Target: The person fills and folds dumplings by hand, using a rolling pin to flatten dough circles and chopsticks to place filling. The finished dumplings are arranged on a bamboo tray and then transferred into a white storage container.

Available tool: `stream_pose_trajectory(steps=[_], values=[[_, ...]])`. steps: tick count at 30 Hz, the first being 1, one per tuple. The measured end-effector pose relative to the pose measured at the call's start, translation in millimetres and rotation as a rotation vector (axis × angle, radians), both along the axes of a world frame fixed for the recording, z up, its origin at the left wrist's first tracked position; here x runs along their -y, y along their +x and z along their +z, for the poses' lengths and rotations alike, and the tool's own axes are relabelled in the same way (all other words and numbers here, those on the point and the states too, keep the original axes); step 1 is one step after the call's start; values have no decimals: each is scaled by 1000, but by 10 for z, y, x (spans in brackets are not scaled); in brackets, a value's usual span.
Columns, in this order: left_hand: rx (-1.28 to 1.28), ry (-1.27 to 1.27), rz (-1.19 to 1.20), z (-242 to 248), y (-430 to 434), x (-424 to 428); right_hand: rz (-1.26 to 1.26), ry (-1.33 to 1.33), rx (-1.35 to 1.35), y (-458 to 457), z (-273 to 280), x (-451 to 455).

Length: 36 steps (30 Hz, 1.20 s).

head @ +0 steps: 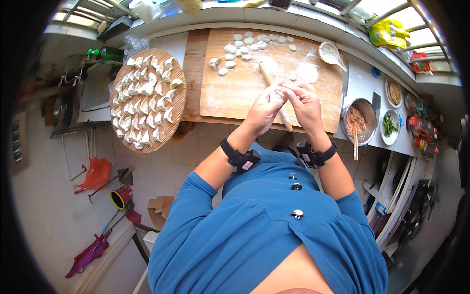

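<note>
Both hands meet above the front of a floured wooden board point(235, 99). In my left hand point(265, 108) lies a dumpling point(278, 95), mostly hidden by the fingers. The fingertips of my right hand point(305, 104) pinch its edge. Under the hands a wooden rolling pin point(267, 73) lies slanted, its near end past the board's front edge. Flattened dough discs point(253, 47) are scattered at the back left of the board, with one formed dumpling point(214, 63) beside them. A rolled wrapper point(307, 73) and a small dough piece point(293, 76) lie behind my right hand.
Rows of dumplings fill a round slatted tray point(179, 121) at left, which overhangs the counter edge. At right stand a metal bowl of minced filling point(355, 121) with chopsticks point(355, 147), a plate of chopped greens point(390, 126) and a plate of flatbreads point(394, 93). A flour scoop point(329, 54) rests on the board.
</note>
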<state>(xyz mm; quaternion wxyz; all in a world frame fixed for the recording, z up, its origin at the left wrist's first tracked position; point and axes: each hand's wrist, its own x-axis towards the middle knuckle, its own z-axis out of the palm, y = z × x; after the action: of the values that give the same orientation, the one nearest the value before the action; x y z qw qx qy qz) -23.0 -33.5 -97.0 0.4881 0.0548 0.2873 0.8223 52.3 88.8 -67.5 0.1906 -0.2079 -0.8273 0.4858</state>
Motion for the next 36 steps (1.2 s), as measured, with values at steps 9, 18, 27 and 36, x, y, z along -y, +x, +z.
stream_pose_trajectory(steps=[9,18,27,36], values=[[-611,-1085,573,-1497,-1367,763,57,-298,447,408,-707,-226],[-1049,-1271,542,-1752,-1610,877,-483,6,576,38,-1641,-1282],[-432,-1035,421,-1242,-507,853,-551,-224,618,-287,-2318,-1828],[194,-414,-77,-965,178,-119,-377,-838,-87,-175,-1637,-1313]])
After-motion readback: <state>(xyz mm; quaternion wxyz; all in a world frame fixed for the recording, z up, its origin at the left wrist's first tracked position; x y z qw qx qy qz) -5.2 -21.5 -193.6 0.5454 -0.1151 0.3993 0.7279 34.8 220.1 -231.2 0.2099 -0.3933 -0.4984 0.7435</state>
